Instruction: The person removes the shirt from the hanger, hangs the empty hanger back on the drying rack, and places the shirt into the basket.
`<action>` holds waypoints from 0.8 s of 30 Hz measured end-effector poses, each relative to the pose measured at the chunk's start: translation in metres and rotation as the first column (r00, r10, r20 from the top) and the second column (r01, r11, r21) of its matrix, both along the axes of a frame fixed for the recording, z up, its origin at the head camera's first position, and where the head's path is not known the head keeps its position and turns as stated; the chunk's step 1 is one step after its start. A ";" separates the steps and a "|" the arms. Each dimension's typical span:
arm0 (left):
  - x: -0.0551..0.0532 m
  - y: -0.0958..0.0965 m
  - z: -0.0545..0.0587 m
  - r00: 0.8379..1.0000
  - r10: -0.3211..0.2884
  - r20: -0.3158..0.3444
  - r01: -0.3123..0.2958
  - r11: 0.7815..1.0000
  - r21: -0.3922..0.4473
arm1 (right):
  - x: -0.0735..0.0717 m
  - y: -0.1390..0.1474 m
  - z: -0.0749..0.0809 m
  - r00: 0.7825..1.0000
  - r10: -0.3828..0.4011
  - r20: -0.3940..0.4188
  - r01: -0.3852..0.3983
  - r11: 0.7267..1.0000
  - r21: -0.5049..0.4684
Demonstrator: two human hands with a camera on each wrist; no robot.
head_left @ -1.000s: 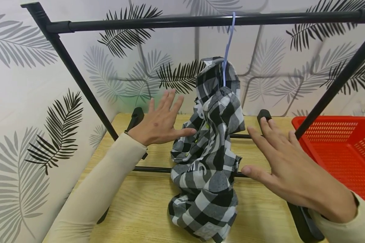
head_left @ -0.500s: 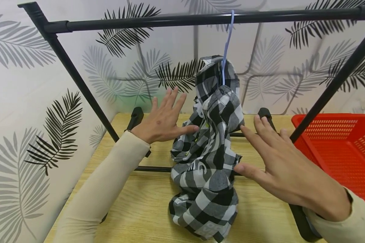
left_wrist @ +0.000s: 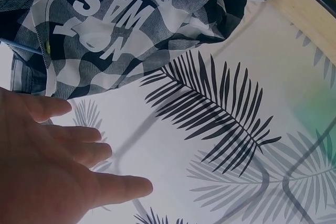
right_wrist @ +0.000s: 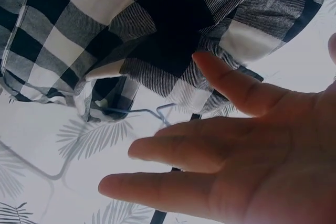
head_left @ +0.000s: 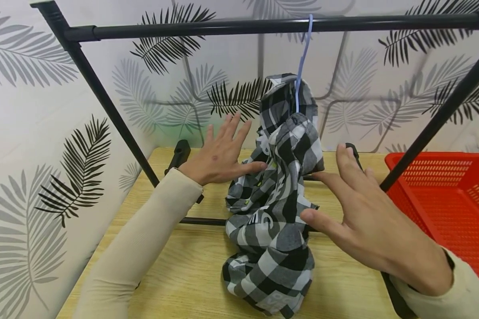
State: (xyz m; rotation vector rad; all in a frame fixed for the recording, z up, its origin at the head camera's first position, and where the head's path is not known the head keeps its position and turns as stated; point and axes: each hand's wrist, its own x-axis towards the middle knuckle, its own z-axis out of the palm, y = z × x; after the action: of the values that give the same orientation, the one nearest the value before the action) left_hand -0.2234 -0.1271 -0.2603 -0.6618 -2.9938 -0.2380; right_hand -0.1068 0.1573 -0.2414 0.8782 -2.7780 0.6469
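A black-and-white checked shirt (head_left: 279, 199) with white lettering and yellow-green buttons hangs on a light blue hanger (head_left: 302, 66), its lower part bunched over the table. The hanger's hook sits over the black rail (head_left: 207, 29). My left hand (head_left: 223, 155), fingers spread, is beside the shirt's left side, its thumb overlapping the cloth in the head view. On the other side my right hand (head_left: 371, 217) is held with fingers extended, thumb and fingertips close to the cloth. Whether either hand touches the shirt, I cannot tell. Both palms, seen in the wrist views, hold nothing.
A red plastic basket (head_left: 419, 204) stands at the right, behind the rack's slanted black post (head_left: 443, 115). Another post (head_left: 104, 97) slants down on the left. The rack stands on a wood-grain table (head_left: 175, 270), before a wall with a leaf pattern.
Both hands have moved inward toward the shirt, the left one rightward and slightly up, the right one leftward. The shirt hangs much as before.
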 end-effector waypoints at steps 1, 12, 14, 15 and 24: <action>0.000 0.000 0.000 1.000 0.000 -0.001 0.000 1.000 -0.001 | 0.000 -0.001 0.001 1.000 -0.007 0.004 0.007 1.000 -0.003; -0.004 0.009 0.000 1.000 -0.012 -0.022 0.012 1.000 -0.002 | 0.001 -0.010 0.003 0.997 -0.058 0.043 0.058 0.998 -0.012; -0.006 0.010 -0.001 1.000 -0.012 -0.023 0.012 1.000 -0.007 | 0.002 -0.011 0.003 0.997 -0.056 0.047 0.057 0.998 -0.018; -0.006 0.011 -0.001 1.000 -0.012 -0.023 0.012 1.000 -0.008 | 0.002 -0.011 0.003 0.997 -0.057 0.048 0.058 0.998 -0.019; -0.010 0.013 -0.002 1.000 -0.009 -0.012 0.010 1.000 0.020 | 0.004 -0.018 0.008 0.995 -0.073 0.065 0.075 0.997 -0.028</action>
State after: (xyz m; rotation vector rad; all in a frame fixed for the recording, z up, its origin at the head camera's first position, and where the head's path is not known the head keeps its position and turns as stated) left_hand -0.2334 -0.1145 -0.2621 -0.6732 -2.9739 -0.2631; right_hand -0.1032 0.1394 -0.2339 0.7576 -2.8342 0.7151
